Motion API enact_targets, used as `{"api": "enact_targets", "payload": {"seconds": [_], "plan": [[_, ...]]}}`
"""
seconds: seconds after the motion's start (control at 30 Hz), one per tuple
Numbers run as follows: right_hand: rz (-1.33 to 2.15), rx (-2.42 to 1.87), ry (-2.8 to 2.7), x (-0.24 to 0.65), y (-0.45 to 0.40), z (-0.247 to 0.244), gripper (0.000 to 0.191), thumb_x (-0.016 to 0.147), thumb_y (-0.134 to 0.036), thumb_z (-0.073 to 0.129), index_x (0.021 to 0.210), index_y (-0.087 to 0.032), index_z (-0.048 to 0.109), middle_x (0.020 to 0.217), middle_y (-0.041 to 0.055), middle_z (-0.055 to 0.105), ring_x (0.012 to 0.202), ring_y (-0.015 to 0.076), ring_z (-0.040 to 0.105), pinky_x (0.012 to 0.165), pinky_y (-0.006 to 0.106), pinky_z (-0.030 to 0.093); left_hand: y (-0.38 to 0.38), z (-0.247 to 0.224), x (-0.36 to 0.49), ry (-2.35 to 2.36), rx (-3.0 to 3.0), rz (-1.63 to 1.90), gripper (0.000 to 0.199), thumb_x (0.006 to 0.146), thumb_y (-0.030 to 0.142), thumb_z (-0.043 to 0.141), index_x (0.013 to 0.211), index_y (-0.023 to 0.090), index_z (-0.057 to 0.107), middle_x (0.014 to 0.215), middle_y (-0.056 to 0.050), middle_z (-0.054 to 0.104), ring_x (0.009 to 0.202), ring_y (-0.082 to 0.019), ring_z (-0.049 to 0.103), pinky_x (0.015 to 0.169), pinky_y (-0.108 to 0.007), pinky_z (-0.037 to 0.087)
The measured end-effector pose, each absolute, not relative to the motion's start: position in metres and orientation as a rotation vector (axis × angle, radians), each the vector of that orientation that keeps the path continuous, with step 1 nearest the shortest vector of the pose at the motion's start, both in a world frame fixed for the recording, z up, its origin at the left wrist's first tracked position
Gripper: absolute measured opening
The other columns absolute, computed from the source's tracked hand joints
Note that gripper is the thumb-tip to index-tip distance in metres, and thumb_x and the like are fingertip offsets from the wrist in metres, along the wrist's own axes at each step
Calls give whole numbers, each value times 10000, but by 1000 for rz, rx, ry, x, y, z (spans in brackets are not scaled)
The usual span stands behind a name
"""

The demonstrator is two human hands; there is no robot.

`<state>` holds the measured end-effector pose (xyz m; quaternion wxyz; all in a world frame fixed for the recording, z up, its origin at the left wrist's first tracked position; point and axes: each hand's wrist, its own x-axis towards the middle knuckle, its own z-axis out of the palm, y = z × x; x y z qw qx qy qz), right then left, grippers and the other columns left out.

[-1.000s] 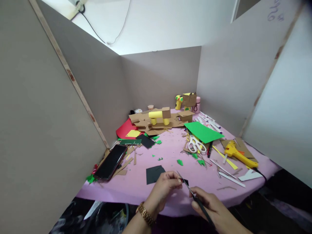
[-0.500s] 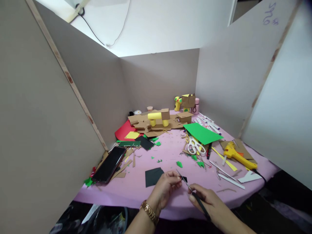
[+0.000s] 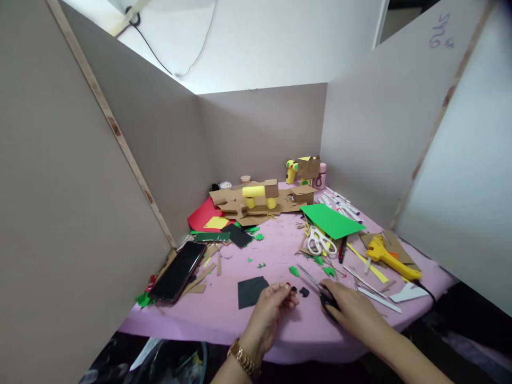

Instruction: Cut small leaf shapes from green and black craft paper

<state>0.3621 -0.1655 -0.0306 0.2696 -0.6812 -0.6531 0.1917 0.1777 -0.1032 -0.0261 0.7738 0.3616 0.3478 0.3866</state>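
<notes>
My left hand point(image 3: 276, 301), with a gold watch point(image 3: 243, 358) on its wrist, pinches a small black paper piece point(image 3: 294, 289) near the table's front. My right hand point(image 3: 347, 304) is closed around black-handled scissors point(image 3: 310, 275), whose blades point up and left, away from the paper. Between the hands a small black scrap point(image 3: 304, 292) lies loose on the pink cloth. A dark paper sheet point(image 3: 251, 293) lies flat just left of my left hand, which covers part of its right edge. Green paper leaf shapes point(image 3: 294, 271) lie beyond the scissors.
Left is a phone point(image 3: 180, 272) among cardboard strips. Behind stand a yellow paper-tube figure point(image 3: 256, 191) and a cardboard-headed one point(image 3: 309, 168). On the right are green paper point(image 3: 333, 220), white scissors point(image 3: 321, 241), markers point(image 3: 344, 205) and a corded yellow glue gun point(image 3: 392, 258).
The scissors have moved right, away from my left hand. A black scrap now lies separate on the cloth, while my left hand still pinches a small piece.
</notes>
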Motion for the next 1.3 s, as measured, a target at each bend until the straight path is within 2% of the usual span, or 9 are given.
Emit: {"api": "enact_targets", "payload": {"seconds": [0.13, 0.23, 0.3, 0.4, 0.47, 0.6, 0.7, 0.93, 1.3], "plan": [[449, -1793, -1758, 369, -156, -25, 467, 712, -100, 502, 1172, -139, 570, 1068, 202, 613, 975, 366, 541, 807, 471, 376, -109, -24, 175, 797, 733, 860, 327, 517, 359, 819, 618, 121, 618, 561, -34, 652, 478, -72, 519, 563, -196, 433], [446, -1731, -1681, 362, -157, -16, 312, 759, -149, 491, 1034, -138, 638, 1044, 185, 595, 1005, 362, 505, 853, 482, 350, -114, -22, 172, 830, 719, 886, 368, 487, 401, 830, 604, 128, 613, 580, -32, 654, 471, -70, 505, 585, -223, 456], [497, -1668, -1611, 349, -162, -12, 212, 822, -247, 471, 853, -143, 654, 904, 143, 607, 911, 315, 535, 833, 441, 375, -119, -20, 170, 843, 737, 923, 377, 493, 431, 822, 605, 132, 621, 591, -24, 653, 479, -71, 502, 591, -223, 452], [729, -1527, -1522, 322, -173, -10, 340, 877, -405, 424, 706, -170, 601, 657, 40, 593, 625, 201, 562, 570, 293, 446, -128, -18, 168, 850, 826, 1000, 330, 559, 432, 792, 628, 136, 663, 602, -16, 647, 541, -93, 511, 605, -205, 428], [863, -1436, -1443, 304, -178, -10, 363, 889, -433, 407, 714, -167, 582, 620, 11, 580, 559, 157, 547, 501, 240, 430, -135, -17, 166, 855, 909, 1057, 260, 605, 385, 779, 635, 141, 696, 628, -19, 647, 627, -125, 532, 646, -203, 419], [989, -1319, -1304, 287, -182, -11, 324, 873, -428, 465, 705, -166, 554, 604, -19, 535, 542, 127, 509, 499, 216, 401, -148, -16, 161, 893, 1275, 1130, 138, 742, 296, 674, 712, 175, 733, 701, -42, 662, 723, -201, 578, 696, -256, 438], [1023, -1278, -1256, 288, -183, -11, 278, 846, -411, 524, 734, -160, 573, 607, -30, 516, 546, 124, 487, 502, 218, 387, -153, -16, 159, 962, 1528, 1141, 151, 808, 250, 595, 793, 204, 737, 743, -57, 672, 729, -221, 597, 685, -277, 449], [1054, -1257, -1208, 293, -188, -6, 272, 826, -394, 553, 704, -153, 587, 602, -26, 512, 574, 135, 472, 544, 244, 385, -159, -8, 152, 969, 1963, 1127, 197, 836, 208, 567, 920, 271, 734, 777, -62, 709, 755, -225, 590, 730, -279, 395], [994, -1264, -1209, 294, -195, -8, 256, 804, -383, 584, 668, -167, 609, 586, -13, 550, 583, 160, 520, 564, 255, 411, -164, -2, 155, 1038, 1738, 1126, 172, 818, 239, 569, 701, 217, 693, 710, -59, 681, 701, -225, 596, 662, -265, 424]]}}
